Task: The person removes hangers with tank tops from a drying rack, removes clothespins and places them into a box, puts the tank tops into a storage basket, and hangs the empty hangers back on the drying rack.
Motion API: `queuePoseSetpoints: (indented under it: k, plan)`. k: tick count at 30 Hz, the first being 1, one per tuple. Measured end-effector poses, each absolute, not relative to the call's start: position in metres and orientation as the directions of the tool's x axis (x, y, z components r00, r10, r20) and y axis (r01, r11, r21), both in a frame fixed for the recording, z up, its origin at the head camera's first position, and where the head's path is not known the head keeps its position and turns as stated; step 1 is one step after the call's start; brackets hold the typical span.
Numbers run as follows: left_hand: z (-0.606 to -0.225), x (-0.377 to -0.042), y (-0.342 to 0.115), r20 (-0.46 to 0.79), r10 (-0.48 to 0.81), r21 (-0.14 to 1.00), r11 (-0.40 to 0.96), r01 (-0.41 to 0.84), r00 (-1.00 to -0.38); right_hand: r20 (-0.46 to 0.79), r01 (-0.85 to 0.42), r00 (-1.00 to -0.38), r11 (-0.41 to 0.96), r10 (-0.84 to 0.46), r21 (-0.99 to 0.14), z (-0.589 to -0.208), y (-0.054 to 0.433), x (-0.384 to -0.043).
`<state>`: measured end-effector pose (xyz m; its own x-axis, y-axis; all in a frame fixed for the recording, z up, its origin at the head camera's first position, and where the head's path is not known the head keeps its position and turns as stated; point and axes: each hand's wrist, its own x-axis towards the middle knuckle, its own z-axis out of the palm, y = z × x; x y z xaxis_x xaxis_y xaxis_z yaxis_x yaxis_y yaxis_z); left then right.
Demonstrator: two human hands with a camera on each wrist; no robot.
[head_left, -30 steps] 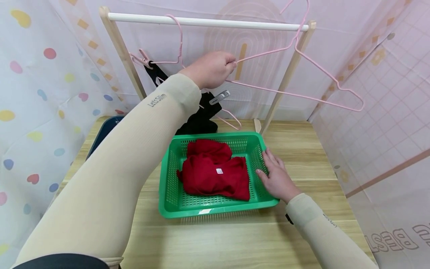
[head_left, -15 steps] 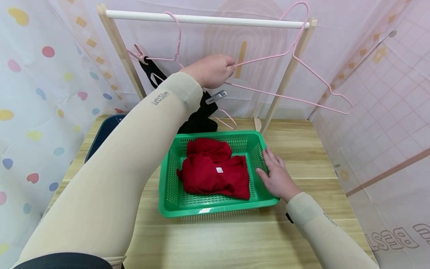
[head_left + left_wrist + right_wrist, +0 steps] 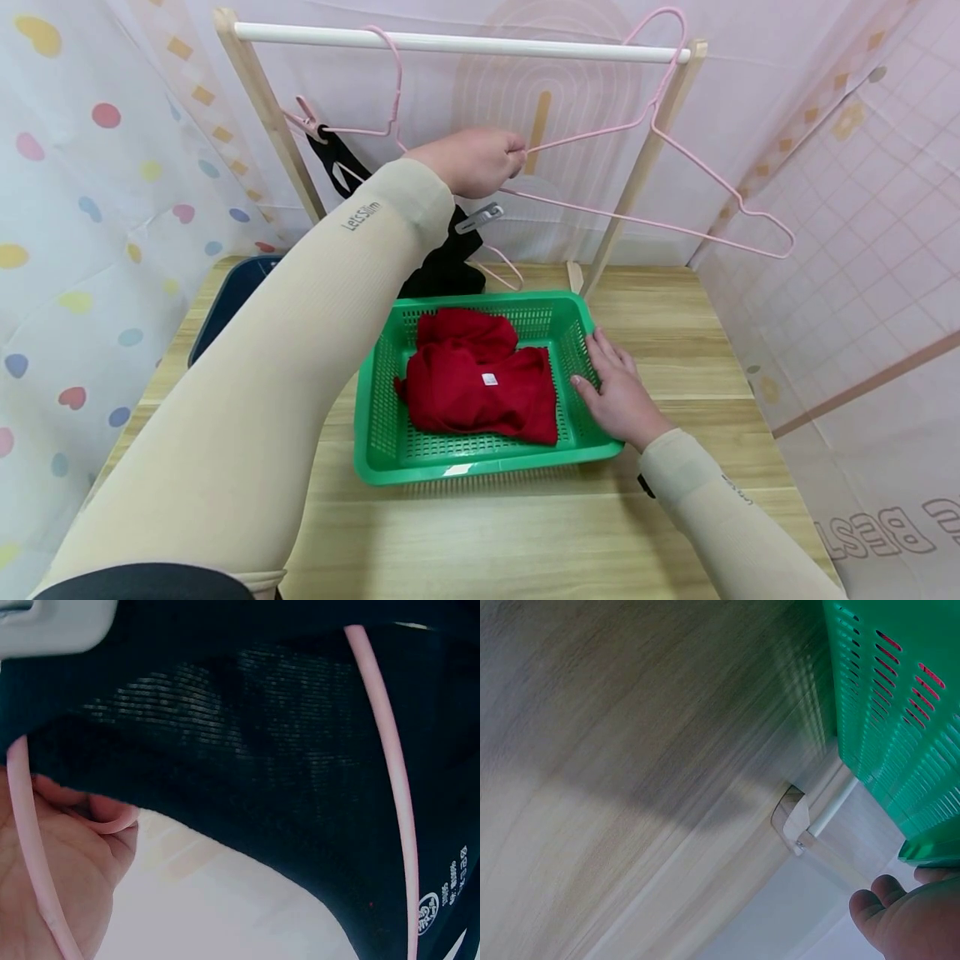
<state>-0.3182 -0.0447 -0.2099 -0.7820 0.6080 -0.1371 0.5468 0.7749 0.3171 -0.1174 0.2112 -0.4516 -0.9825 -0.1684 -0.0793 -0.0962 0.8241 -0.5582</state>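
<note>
In the head view my left hand (image 3: 480, 162) pinches the left end of a pink clothes hanger (image 3: 592, 133), whose hook loops over the white rail. The left wrist view shows the fingers (image 3: 112, 814) curled around the pink hanger. Close by, a black garment (image 3: 450, 258) hangs on another pink hanger (image 3: 397, 83), held by a pink clothespin (image 3: 306, 117) and a grey clip (image 3: 480, 218); my left arm hides part of it. My right hand (image 3: 618, 396) rests with extended fingers on the right side of a green basket (image 3: 487, 473), which holds a folded red garment (image 3: 480, 392).
A wooden rack with a white rail (image 3: 465, 42) stands at the back of the wooden table (image 3: 465, 542). Behind my left arm, a dark blue container (image 3: 232, 300) is partly visible. Patterned curtains (image 3: 847, 167) enclose the sides and back.
The right pink hanger has lowered and shifted slightly left, its hook top coming into view. My left hand sinks a little with it. The right hand and basket hold still.
</note>
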Motion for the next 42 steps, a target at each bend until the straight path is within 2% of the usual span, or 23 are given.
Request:
queuePoseSetpoints:
  k: [8, 25, 42]
  plan:
    - [-0.2098, -0.3194, -0.0450, -0.185, 0.587, 0.308, 0.796, 0.521, -0.788, -0.084, -0.092, -0.982, 0.823, -0.167, -0.561, -0.4502, 0.2095, -0.1162]
    - [-0.2112, -0.3164, -0.0410, -0.190, 0.506, 0.261, 0.852, 0.453, -0.842, -0.077, -0.098, -0.982, 0.818, -0.172, -0.567, -0.4519, 0.2087, -0.1151]
    - [-0.2175, -0.3168, -0.0421, -0.125, 0.495, 0.214, 0.860, 0.464, -0.860, -0.075, -0.108, -0.980, 0.812, -0.184, -0.574, -0.4511, 0.2065, -0.1162]
